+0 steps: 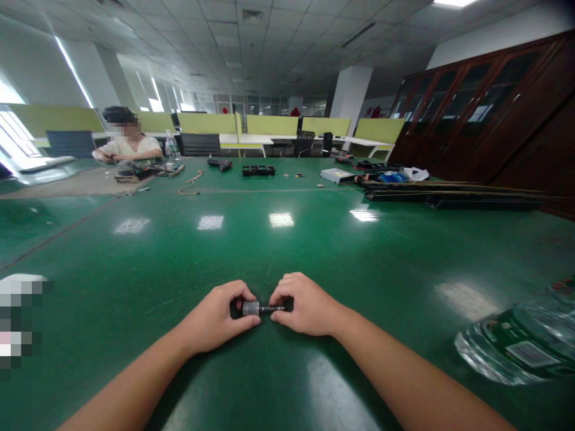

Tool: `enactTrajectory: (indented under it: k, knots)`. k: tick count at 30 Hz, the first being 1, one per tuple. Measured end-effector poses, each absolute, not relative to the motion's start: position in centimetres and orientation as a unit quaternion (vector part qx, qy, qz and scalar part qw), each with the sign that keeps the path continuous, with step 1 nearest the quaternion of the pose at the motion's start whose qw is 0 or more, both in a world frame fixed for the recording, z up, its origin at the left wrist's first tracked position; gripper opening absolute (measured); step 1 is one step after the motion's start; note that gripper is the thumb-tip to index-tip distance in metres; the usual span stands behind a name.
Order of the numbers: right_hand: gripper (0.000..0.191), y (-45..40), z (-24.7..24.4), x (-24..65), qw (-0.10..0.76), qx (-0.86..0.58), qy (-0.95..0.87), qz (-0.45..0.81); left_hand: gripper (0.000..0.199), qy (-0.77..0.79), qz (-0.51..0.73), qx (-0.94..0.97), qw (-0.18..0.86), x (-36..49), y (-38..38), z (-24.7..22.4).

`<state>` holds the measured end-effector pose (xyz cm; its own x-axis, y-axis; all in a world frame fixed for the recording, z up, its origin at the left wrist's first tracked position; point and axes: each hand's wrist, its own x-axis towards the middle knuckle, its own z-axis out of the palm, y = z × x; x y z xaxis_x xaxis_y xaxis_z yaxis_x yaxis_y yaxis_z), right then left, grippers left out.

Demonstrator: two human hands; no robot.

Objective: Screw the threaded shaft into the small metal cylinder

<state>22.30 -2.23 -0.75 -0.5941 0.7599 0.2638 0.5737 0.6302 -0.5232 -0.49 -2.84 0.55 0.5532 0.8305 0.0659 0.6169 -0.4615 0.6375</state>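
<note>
Just in front of me, a small silver metal cylinder (251, 308) lies on its side, with a thin dark ridged shaft (271, 309) sticking out to the right. My left hand (220, 314) is curled around the cylinder, thumb on the near side and fingers on the far side. From the right, my right hand (308, 305) pinches around the shaft near its tip, with the thumb close to me. Both hands rest low over the green tabletop (242, 245). The inner fingers of each hand are partly hidden.
A large water bottle (516, 341) lies at the right. Far back are a power drill (220, 164), a black tray-like part (258, 170), a white box (336, 175) and long dark bars (449, 194). Another person (130, 140) sits at the far left.
</note>
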Motion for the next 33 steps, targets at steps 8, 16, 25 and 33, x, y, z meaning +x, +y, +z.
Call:
enactTrajectory:
  k: [8,16,25,33]
  knots:
    - [0.01,-2.0,-1.0,22.7,0.244,-0.373,-0.877,0.182,0.018,0.429,0.191,0.836,0.283,-0.4,-2.8,0.7]
    - [0.01,-1.8,-1.0,23.0,0.237,-0.387,-0.869,0.195,0.016,0.438,0.194,0.832,0.281,-0.4,-2.8,0.8]
    - [0.01,-1.1,-1.0,23.8,0.232,-0.4,-0.863,0.205,0.017,0.433,0.198,0.836,0.274,-0.6,-2.8,0.6]
    - [0.011,-0.8,-0.5,24.8,0.226,-0.443,-0.833,0.243,0.019,0.445,0.195,0.828,0.28,-0.5,-2.8,0.6]
